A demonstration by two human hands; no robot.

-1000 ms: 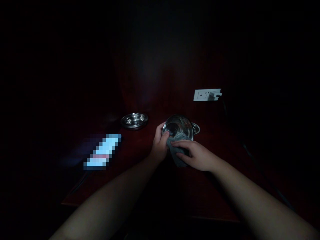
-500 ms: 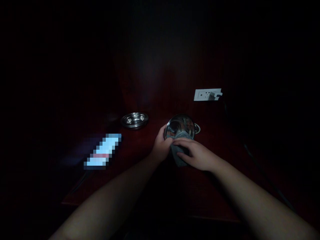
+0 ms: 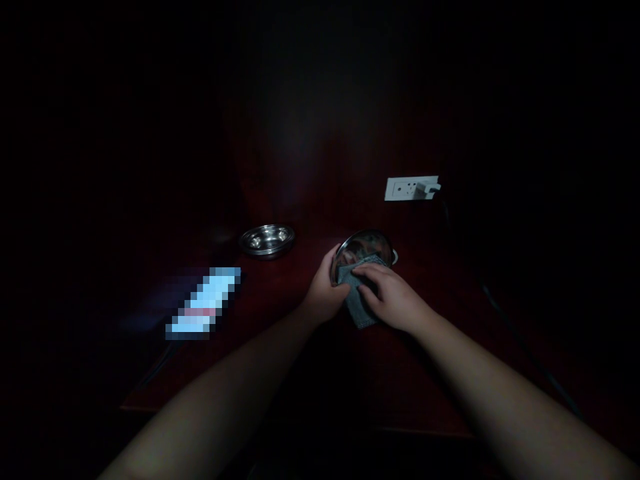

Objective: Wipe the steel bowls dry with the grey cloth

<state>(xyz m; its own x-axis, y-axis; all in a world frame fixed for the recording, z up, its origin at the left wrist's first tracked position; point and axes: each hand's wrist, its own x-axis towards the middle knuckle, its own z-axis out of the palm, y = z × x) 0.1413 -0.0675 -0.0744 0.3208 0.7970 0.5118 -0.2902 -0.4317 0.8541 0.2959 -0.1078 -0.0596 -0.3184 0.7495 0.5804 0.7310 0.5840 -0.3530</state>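
Note:
A shiny steel bowl (image 3: 373,241) is tilted with its opening toward me. My left hand (image 3: 324,285) grips its left side, the thumb at the near rim and the fingers partly hidden behind it. A grey-green cloth (image 3: 361,307) hangs over the bowl's near rim and reaches inside. With bent fingers, my right hand (image 3: 393,293) holds the cloth against the bowl. Behind the bowl on the right, a small pale, ring-like piece (image 3: 395,257) peeks out, too dim to name.
On the dark red table (image 3: 280,300), a second steel bowl (image 3: 267,241) stands at the back left. A lit phone (image 3: 204,303), its screen blurred, lies nearer on the left. A white wall socket (image 3: 411,189) holds a plug. A cable (image 3: 525,350) runs along the right.
The bowl has tilted and turned slightly in my left hand, and the ring-like piece shows less. My right hand has shifted a little upward with the cloth, farther over the bowl's opening.

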